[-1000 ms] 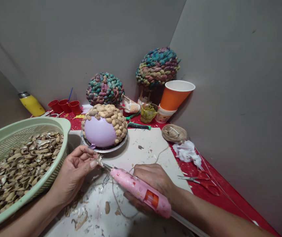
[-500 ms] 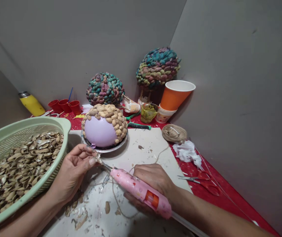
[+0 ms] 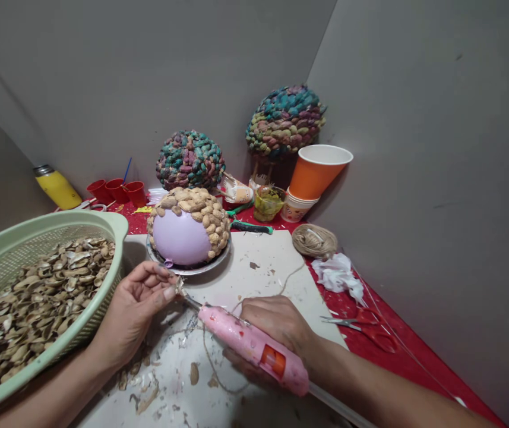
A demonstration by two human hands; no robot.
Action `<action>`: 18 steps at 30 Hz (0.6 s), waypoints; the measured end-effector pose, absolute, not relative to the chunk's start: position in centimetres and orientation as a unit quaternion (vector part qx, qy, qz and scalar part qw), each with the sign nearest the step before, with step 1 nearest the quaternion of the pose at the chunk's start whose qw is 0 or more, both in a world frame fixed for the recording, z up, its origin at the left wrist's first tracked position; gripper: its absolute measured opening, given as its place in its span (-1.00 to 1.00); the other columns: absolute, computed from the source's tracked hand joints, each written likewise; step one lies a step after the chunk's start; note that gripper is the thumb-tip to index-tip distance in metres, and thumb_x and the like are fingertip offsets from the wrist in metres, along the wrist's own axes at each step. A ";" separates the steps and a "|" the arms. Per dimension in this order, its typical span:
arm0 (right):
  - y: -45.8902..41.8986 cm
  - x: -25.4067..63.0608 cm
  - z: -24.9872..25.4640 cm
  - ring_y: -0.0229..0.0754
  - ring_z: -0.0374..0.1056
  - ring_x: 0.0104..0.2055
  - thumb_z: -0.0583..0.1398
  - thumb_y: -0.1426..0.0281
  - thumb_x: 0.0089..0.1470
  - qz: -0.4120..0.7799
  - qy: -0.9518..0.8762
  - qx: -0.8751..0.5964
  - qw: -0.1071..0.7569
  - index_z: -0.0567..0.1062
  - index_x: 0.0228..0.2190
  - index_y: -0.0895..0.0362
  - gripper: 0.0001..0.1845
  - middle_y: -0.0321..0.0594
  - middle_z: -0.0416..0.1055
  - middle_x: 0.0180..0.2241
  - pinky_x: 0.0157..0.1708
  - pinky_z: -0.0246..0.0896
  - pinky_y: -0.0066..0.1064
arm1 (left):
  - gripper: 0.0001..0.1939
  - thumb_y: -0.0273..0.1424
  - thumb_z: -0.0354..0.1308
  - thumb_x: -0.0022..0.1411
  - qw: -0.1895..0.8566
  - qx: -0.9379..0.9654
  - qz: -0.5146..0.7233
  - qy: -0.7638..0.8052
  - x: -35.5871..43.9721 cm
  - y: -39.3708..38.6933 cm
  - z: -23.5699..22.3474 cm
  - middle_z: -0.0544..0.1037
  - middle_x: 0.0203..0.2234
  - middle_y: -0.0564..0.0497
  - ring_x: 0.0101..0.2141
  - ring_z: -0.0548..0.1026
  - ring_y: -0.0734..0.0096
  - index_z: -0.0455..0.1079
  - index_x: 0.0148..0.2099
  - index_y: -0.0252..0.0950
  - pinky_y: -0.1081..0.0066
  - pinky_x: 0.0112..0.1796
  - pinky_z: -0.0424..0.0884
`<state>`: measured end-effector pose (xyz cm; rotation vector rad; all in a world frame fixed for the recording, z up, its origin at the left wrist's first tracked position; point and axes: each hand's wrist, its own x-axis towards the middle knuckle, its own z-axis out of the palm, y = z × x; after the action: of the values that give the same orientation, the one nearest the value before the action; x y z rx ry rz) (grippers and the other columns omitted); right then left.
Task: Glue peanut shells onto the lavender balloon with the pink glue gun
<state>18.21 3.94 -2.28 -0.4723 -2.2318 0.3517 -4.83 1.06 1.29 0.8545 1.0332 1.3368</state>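
Between thumb and fingers, my left hand pinches a small peanut shell, whose hollow side faces right. My right hand is wrapped round a pink hot glue gun, and a clear glue stick sticks out of its back end. The metal nozzle tip is at the shell, apparently touching it. Just beyond the left hand, a lilac balloon partly covered with peanut shells rests in a shallow metal dish. Bare balloon faces me, with its knot low at the front.
A green basket of peanut shells stands at left. Two painted shell-covered balls are behind, near an orange paper cup. To the right lie a twine ball, white plastic and red-handled scissors. Shell scraps litter the white board.
Almost nothing differs. My left hand and the shell have shifted very slightly to the right, while the glue gun's nozzle stays at the shell.
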 end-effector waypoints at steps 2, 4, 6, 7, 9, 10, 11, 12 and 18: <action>3.9 18.2 -2.2 -0.35 -0.02 -0.65 0.08 0.28 0.19 0.133 -0.886 -0.189 0.402 0.09 -0.61 0.07 -0.62 -0.44 0.06 -0.67 -0.64 -0.19 -0.47 | -0.75 -0.51 0.40 0.00 0.584 0.372 0.570 0.442 -4.9 1.0 1.2 0.56 -0.42 0.09 -0.41 0.47 0.58 0.40 -0.29 -0.27 0.61 -0.32 0.43; 3.9 18.2 -2.2 -0.35 -0.02 -0.65 0.09 0.28 0.18 0.136 -0.887 -0.187 0.401 0.10 -0.60 0.07 -0.62 -0.44 0.07 -0.67 -0.63 -0.17 -0.47 | -0.76 -0.51 0.38 0.03 0.583 0.378 0.567 0.442 -5.0 0.9 1.0 0.55 -0.41 0.09 -0.40 0.47 0.58 0.40 -0.28 -0.27 0.62 -0.32 0.42; 3.9 18.2 -2.2 -0.35 0.00 -0.65 0.10 0.29 0.16 0.135 -0.887 -0.189 0.399 0.11 -0.60 0.07 -0.64 -0.44 0.08 -0.67 -0.63 -0.15 -0.47 | -0.77 -0.51 0.38 0.04 0.583 0.380 0.564 0.445 -5.1 0.9 0.9 0.55 -0.40 0.08 -0.39 0.46 0.58 0.40 -0.27 -0.27 0.62 -0.31 0.41; 3.9 18.2 -2.1 -0.35 0.00 -0.65 0.10 0.29 0.16 0.134 -0.888 -0.191 0.397 0.12 -0.60 0.07 -0.64 -0.44 0.09 -0.67 -0.62 -0.14 -0.47 | -0.77 -0.50 0.38 0.04 0.582 0.381 0.562 0.447 -5.1 0.9 0.9 0.55 -0.40 0.08 -0.39 0.46 0.58 0.40 -0.27 -0.27 0.62 -0.31 0.41; 3.9 18.1 -2.1 -0.35 0.00 -0.65 0.10 0.29 0.16 0.129 -0.890 -0.192 0.394 0.12 -0.60 0.07 -0.64 -0.44 0.09 -0.67 -0.63 -0.14 -0.47 | -0.76 -0.50 0.39 0.03 0.581 0.381 0.562 0.449 -5.1 0.9 0.9 0.55 -0.40 0.09 -0.39 0.46 0.59 0.40 -0.27 -0.27 0.62 -0.31 0.41; 3.9 18.1 -2.0 -0.34 0.00 -0.66 0.09 0.28 0.16 0.127 -0.890 -0.192 0.393 0.12 -0.60 0.06 -0.64 -0.44 0.09 -0.68 -0.63 -0.14 -0.47 | -0.76 -0.50 0.39 0.03 0.580 0.382 0.562 0.448 -5.1 0.9 0.9 0.55 -0.40 0.09 -0.39 0.46 0.59 0.41 -0.28 -0.26 0.63 -0.31 0.41; 3.9 18.1 -2.0 -0.34 0.00 -0.66 0.09 0.28 0.17 0.125 -0.890 -0.192 0.395 0.11 -0.60 0.06 -0.63 -0.44 0.08 -0.68 -0.64 -0.14 -0.47 | -0.77 -0.50 0.39 0.03 0.580 0.383 0.562 0.447 -5.1 0.9 0.9 0.55 -0.40 0.09 -0.40 0.46 0.59 0.41 -0.28 -0.26 0.63 -0.32 0.40; 3.9 18.1 -1.9 -0.35 -0.01 -0.66 0.08 0.28 0.18 0.123 -0.888 -0.192 0.398 0.11 -0.61 0.06 -0.63 -0.44 0.08 -0.68 -0.64 -0.15 -0.47 | -0.77 -0.50 0.39 0.03 0.581 0.384 0.562 0.446 -5.1 0.9 0.9 0.55 -0.40 0.10 -0.40 0.46 0.60 0.41 -0.28 -0.26 0.64 -0.32 0.40; 3.9 18.1 -2.0 -0.35 -0.01 -0.66 0.08 0.27 0.20 0.123 -0.887 -0.188 0.403 0.10 -0.61 0.06 -0.61 -0.44 0.07 -0.68 -0.64 -0.16 -0.46 | -0.77 -0.50 0.39 0.03 0.584 0.387 0.559 0.444 -5.0 1.0 0.7 0.55 -0.40 0.08 -0.39 0.47 0.59 0.40 -0.27 -0.27 0.63 -0.32 0.41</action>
<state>18.11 3.90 -1.96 -0.4748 -2.2420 0.3116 -5.02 0.96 0.68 0.9044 1.0368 1.3039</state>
